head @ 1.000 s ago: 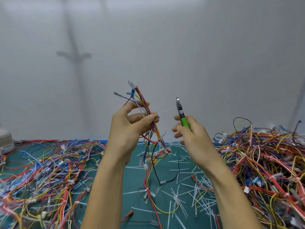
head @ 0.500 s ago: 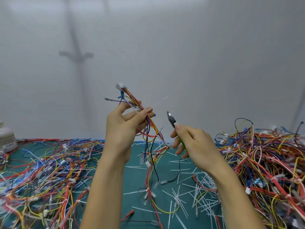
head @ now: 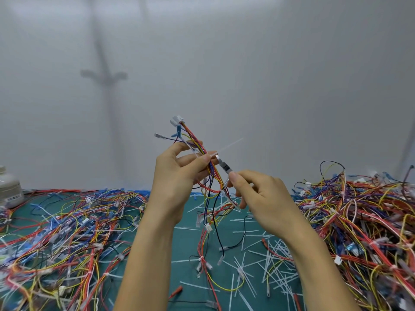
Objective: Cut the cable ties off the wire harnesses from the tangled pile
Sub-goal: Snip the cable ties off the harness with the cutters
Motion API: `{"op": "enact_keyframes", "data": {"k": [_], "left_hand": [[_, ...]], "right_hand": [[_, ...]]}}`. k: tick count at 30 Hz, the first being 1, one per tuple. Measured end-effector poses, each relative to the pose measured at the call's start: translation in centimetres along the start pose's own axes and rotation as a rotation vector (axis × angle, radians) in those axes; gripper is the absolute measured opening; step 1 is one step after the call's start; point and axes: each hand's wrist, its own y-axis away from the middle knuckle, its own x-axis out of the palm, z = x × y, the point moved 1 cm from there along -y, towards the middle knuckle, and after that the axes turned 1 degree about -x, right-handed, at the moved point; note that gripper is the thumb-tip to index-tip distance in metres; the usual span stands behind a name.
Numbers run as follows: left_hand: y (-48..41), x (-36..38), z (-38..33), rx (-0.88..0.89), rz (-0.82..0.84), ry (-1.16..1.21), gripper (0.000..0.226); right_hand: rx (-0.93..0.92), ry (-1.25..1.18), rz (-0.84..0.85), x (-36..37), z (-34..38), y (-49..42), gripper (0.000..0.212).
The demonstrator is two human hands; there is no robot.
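My left hand pinches a multicoloured wire harness and holds it up above the table. A white connector tops the harness, and its loose ends hang down to the mat. A white cable tie wraps the bundle just above my left thumb, its tail sticking out to the upper right. My right hand grips a small cutter. Its metal jaws touch the tie's head. The cutter's handle is hidden in my palm.
A tangled wire pile rises at the right. Looser wires spread over the left of the green mat. Cut white tie pieces litter the middle. A white container stands at the far left, against the grey wall.
My right hand has brought the cutter down and left from an upright hold until its jaws meet the tie. My left hand stayed raised with the harness.
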Motion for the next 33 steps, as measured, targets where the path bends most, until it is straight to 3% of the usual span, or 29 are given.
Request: {"op": "enact_keyframes", "data": {"k": [12,33], "left_hand": [[-0.07,0.21,0.26,0.011,-0.003,-0.037,0.019],[-0.12,-0.03,0.29,-0.006,-0.002,-0.039,0.023]], "right_hand": [[-0.026,0.031,-0.019,0.26,0.29,-0.02,0.040],[-0.045,0.013,-0.009,0.46,0.23,0.05,0.065]]}}
